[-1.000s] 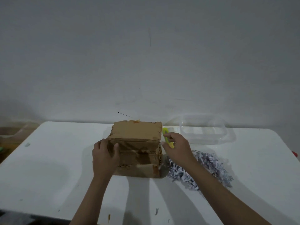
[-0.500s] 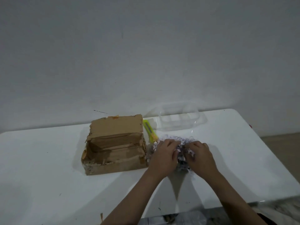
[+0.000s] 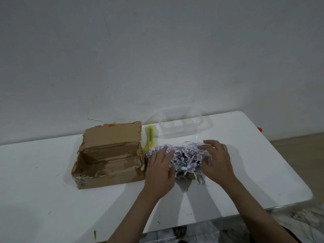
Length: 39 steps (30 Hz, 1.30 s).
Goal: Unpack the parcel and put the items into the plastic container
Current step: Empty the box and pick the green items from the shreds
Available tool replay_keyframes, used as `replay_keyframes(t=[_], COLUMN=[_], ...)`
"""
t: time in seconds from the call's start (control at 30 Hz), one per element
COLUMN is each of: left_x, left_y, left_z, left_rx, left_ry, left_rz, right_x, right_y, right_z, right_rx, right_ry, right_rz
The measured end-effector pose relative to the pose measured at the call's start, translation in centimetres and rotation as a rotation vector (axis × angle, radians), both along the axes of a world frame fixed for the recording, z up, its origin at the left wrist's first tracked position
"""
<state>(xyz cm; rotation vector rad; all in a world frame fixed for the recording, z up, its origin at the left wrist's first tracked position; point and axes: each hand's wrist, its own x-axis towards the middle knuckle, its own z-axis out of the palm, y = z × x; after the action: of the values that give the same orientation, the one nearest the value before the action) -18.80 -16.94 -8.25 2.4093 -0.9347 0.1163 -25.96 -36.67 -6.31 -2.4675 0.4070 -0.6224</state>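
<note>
so the step in hand looks like digging through the packing to find whatever shipped in the parcel, and my take is you want to do it slow and spread, not grab-and-lift. going left to right: the cardboard box (image 3: 108, 155) sits open on the white table (image 3: 35, 181), lid flap standing up at the back, edges torn and ragged, and from this angle the inside looks bare, though the near wall hides part of the floor so i can't swear to it. just right of the box lies a yellow box cutter (image 3: 150, 137), lying flat, pointing away, nobody touching it, and i'd leave it there well out of the sweep of the hands. then the left hand (image 3: 160, 170) lies palm down on the left edge of the shredded paper (image 3: 185, 157), fingers spread and loose, pressing more than gripping. the paper is a fluffy pale lilac-white heap sitting on the table between both hands, with something darker, greenish, peeking out at the bottom near edge, can't tell what it is. the right hand (image 3: 216, 160) is on the right side of the heap, fingers curled down into the strips but not clamped on anything i can make out. best move i reckon: part the strips outward, feel for solid stuff, lift items clean so shreds don't tag along. the clear plastic container (image 3: 182, 127) waits behind the heap near the wall, looks empty.
</note>
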Motion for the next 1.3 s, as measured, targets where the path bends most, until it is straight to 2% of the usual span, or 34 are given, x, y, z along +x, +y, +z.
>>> replay_keyframes(t=[0.07, 0.17, 0.27, 0.47, 0.63, 0.73, 0.93, 1.1, 1.17, 1.3], left_x=[0.0, 0.1, 0.1, -1.0, -0.8, -0.8, -0.8, -0.8, -0.8, -0.8], left_y=[-0.7, -0.7, 0.3, 1.1, 1.1, 1.2, 1.2, 1.2, 1.2, 1.3], left_z=[-0.4, -1.8, -3.4, -4.5, -4.8, -4.8, -4.5, -4.5, -4.5, -4.7], left_rx=[0.043, 0.088, 0.081, 0.041, -0.008, -0.034, -0.048, -0.049, -0.050, -0.038], left_ry=[-0.005, 0.097, 0.119, 0.033, 0.029, 0.029, 0.028, 0.025, 0.017, 0.010], left_rz=[-0.068, -0.033, 0.015, 0.087, 0.073, 0.075, 0.082, 0.083, 0.083, 0.083], right_x=[0.5, 1.1, 1.5, 0.9, -0.9, -2.0, -2.6, -3.3, -3.6, -4.0], right_y=[1.3, 2.3, 1.0, -1.6, 0.9, 2.3, 2.2, 2.2, 2.0, 1.2], right_z=[0.4, -0.7, -1.8, -2.3, -1.6, -3.0, -4.5, -2.9, -1.5, 1.7], right_rx=[0.023, 0.041, 0.038, 0.026, -0.093, -0.145, -0.072, -0.125, -0.057, 0.235], right_ry=[-0.054, 0.042, 0.064, 0.066, -0.182, -0.075, 0.133, 0.050, -0.044, -0.165], right_rz=[0.159, 0.293, 0.270, 0.172, 0.171, 0.225, 0.135, 0.139, 0.149, 0.223])
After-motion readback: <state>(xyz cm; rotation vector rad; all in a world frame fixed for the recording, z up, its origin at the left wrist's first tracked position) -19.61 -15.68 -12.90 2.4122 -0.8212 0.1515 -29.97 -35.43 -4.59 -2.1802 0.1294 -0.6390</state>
